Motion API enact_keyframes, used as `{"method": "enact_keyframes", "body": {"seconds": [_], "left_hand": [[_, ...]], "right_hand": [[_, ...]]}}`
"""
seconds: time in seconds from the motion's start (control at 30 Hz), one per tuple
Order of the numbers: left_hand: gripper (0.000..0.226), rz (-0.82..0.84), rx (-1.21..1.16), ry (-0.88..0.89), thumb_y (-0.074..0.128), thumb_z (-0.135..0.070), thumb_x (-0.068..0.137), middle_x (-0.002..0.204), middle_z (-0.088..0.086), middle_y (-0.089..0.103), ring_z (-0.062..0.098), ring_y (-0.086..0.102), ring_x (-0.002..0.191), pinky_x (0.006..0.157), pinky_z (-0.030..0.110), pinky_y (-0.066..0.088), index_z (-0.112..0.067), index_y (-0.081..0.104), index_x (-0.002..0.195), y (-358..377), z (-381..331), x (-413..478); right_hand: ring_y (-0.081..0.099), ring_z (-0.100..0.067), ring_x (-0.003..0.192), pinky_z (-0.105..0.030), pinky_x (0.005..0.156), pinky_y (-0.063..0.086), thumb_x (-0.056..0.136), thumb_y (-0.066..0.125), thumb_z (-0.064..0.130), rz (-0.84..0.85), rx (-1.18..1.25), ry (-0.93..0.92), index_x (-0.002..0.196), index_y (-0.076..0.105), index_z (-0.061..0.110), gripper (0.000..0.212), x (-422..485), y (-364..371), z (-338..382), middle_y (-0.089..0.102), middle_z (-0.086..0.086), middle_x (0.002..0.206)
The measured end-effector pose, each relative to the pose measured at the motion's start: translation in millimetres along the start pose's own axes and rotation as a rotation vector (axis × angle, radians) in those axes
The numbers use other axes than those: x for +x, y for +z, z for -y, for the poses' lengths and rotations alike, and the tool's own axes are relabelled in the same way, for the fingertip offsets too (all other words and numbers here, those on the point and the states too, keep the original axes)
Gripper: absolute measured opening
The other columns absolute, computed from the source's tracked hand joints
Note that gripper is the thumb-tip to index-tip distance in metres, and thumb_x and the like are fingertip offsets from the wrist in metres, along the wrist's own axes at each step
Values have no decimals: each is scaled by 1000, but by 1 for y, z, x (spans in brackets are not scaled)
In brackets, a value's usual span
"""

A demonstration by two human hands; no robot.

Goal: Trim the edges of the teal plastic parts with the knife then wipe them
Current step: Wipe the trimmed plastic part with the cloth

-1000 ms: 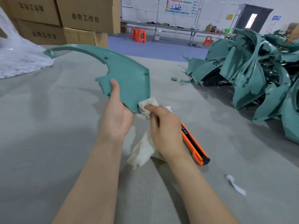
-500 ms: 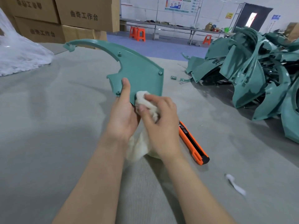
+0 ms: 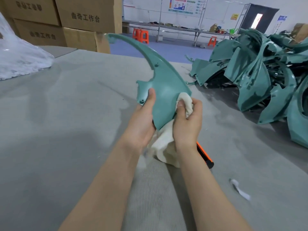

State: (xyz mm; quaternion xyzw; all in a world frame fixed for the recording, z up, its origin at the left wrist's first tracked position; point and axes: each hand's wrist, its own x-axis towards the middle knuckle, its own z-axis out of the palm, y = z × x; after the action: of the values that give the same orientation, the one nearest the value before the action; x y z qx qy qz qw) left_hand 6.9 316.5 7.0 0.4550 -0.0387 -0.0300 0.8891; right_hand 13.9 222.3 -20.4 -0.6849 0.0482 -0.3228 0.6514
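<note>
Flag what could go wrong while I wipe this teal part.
The knife lies just under the right hand, half hidden by the wrist. Lowering the arm could hit it, and I cannot see whether the blade is out.
The left hand grips the teal part only at its low end, so the long tip might twist under the cloth.

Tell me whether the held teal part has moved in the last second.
Yes. The teal part has swung clockwise: its long tip, once pointing left below the cardboard boxes, now rises near their right edge.
</note>
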Motion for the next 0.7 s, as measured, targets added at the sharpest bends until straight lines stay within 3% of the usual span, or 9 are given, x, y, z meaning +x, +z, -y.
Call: {"method": "enact_keyframes", "body": {"seconds": [0.13, 0.23, 0.43, 0.53, 0.7], "left_hand": [[33, 75, 150, -17, 45, -43, 97, 108, 0, 73, 16, 70, 99, 75, 28, 58, -22, 60, 119, -1, 3, -1], [33, 95, 163, -7, 46, -41, 97, 112, 0, 71, 17, 68, 103, 80, 29, 57, -21, 59, 121, -4, -1, 0], [42, 115, 167, -11, 45, -38, 98, 118, 4, 68, 18, 67, 106, 88, 33, 55, -15, 53, 132, -11, -9, 0], [37, 139, 198, 1, 44, -37, 98, 117, 2, 69, 17, 66, 107, 91, 33, 53, -18, 56, 127, -13, -9, 2], [25, 180, 255, 32, 46, -36, 98, 111, -7, 71, 11, 67, 104, 80, 22, 55, -26, 59, 117, -17, -6, 3]], "right_hand": [[51, 9, 63, -12, 61, 40, 99, 51, 23, -97, -2, 12, 94, 47, 29, 8, 13, -10, -3, 55, 16, 78], [51, 15, 65, -5, 58, 38, 99, 49, 19, -143, -15, -19, 100, 46, 21, 4, 10, -8, -2, 53, 17, 77], [52, -1, 73, -10, 60, 38, 101, 46, 20, -116, -49, -27, 100, 43, 21, 3, 6, -4, -3, 54, 12, 84], [51, 9, 67, -7, 57, 38, 101, 46, 20, -90, -66, -17, 100, 43, 19, 3, 8, -6, -4, 52, 13, 81], [49, 15, 60, -6, 53, 37, 100, 45, 20, -75, -85, 32, 99, 43, 14, 7, 13, -8, -8, 50, 13, 76]]}}
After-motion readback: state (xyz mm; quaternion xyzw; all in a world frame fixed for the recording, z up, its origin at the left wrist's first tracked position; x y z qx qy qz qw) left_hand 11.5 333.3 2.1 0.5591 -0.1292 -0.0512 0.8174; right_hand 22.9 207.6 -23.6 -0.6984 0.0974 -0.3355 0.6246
